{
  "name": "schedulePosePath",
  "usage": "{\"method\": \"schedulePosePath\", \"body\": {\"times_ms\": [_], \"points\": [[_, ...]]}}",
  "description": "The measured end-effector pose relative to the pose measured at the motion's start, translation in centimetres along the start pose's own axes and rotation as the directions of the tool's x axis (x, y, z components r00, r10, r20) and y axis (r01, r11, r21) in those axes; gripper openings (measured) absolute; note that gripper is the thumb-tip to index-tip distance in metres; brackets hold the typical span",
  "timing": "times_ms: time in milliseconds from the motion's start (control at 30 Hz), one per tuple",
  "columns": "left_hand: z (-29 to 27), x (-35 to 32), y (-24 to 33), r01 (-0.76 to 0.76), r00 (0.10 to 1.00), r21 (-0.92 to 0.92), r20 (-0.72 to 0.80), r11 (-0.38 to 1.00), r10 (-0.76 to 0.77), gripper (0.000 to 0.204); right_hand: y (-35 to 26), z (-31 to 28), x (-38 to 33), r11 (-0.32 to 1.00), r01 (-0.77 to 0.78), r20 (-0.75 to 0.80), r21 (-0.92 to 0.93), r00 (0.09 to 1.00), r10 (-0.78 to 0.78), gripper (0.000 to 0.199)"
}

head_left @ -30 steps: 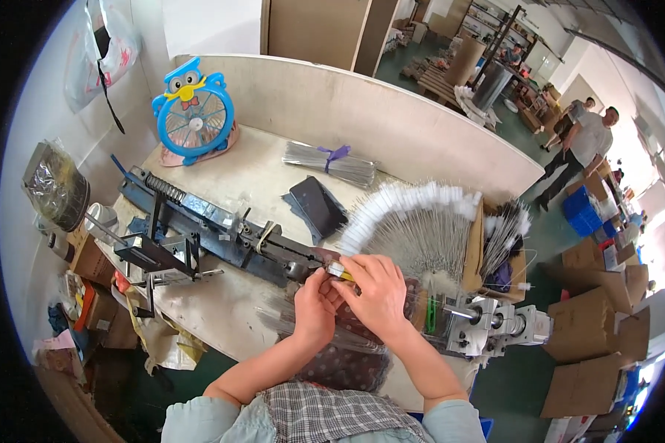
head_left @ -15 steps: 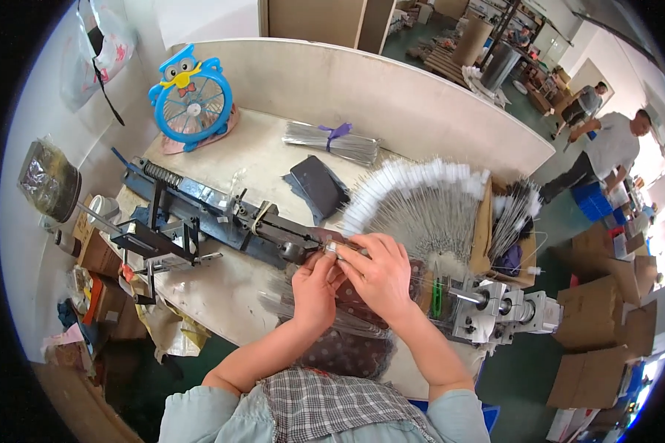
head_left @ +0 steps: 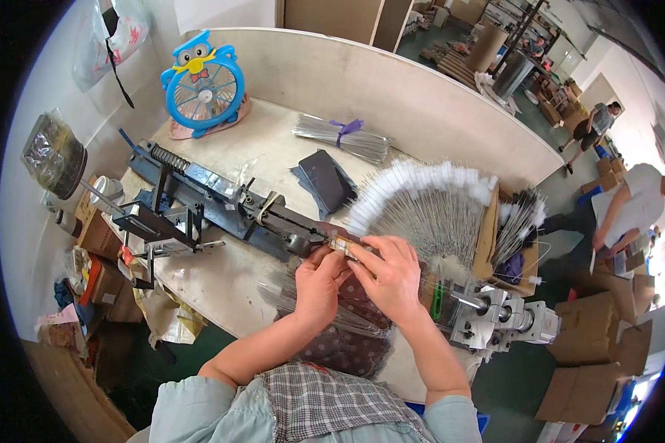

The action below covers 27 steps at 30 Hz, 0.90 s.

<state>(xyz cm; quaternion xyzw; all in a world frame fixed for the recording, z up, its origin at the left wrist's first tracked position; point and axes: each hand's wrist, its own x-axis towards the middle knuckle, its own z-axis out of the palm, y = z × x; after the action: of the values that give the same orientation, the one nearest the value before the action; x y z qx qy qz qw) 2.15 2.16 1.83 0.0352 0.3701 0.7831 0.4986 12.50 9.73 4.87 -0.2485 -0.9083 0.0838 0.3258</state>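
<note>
A dark dotted cloth (head_left: 347, 347) is spread nearest, under the forearms. Above it the left hand (head_left: 319, 284) and right hand (head_left: 391, 277) are brought together, fingers pinched on a small pale piece (head_left: 341, 246) held at the end of the long blue metal jig (head_left: 222, 203). The piece is best kept square to the jig's end and gripped lightly, it is judged. Just beyond, white-tipped wires (head_left: 428, 203) are fanned out; farther off a tied wire bundle (head_left: 343, 138) and a blue owl-shaped fan (head_left: 203, 85) are seen

One head-worn fisheye view looks steeply down, close over the worktable (head_left: 222, 273).
</note>
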Motion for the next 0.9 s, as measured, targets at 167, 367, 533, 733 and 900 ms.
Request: {"method": "schedulePosePath", "body": {"times_ms": [167, 367, 533, 733, 900], "points": [[0.0, 0.0, 0.0, 0.016, 1.0, -0.036, 0.001, 0.999, -0.016, 0.008, -0.4, -0.1, 0.3, 1.0, -0.013, -0.003, 0.006, 1.0, 0.013, 0.027], [-0.6, 0.1, 0.0, 0.039, 0.999, -0.087, -0.011, 0.995, -0.041, 0.014, -0.3, 0.7, 0.8, 0.999, 0.004, 0.047, 0.035, 0.999, -0.006, 0.027], [-0.7, 0.2, -0.2, 0.041, 0.999, -0.096, -0.022, 0.995, -0.044, 0.015, -0.5, 0.4, 0.9, 0.999, 0.0, 0.028, 0.036, 1.0, -0.001, 0.027], [0.0, 0.1, 0.1, 0.03, 1.0, -0.044, 0.001, 0.999, -0.03, 0.01, -0.3, 0.3, 0.2, 1.0, 0.005, -0.038, 0.022, 0.999, -0.004, 0.028], [-0.5, 0.2, -0.3, 0.003, 0.999, 0.001, 0.041, 1.0, -0.003, 0.003, -0.2, 0.4, -0.2, 1.0, 0.0, -0.047, -0.002, 0.999, 0.0, 0.028]]}}
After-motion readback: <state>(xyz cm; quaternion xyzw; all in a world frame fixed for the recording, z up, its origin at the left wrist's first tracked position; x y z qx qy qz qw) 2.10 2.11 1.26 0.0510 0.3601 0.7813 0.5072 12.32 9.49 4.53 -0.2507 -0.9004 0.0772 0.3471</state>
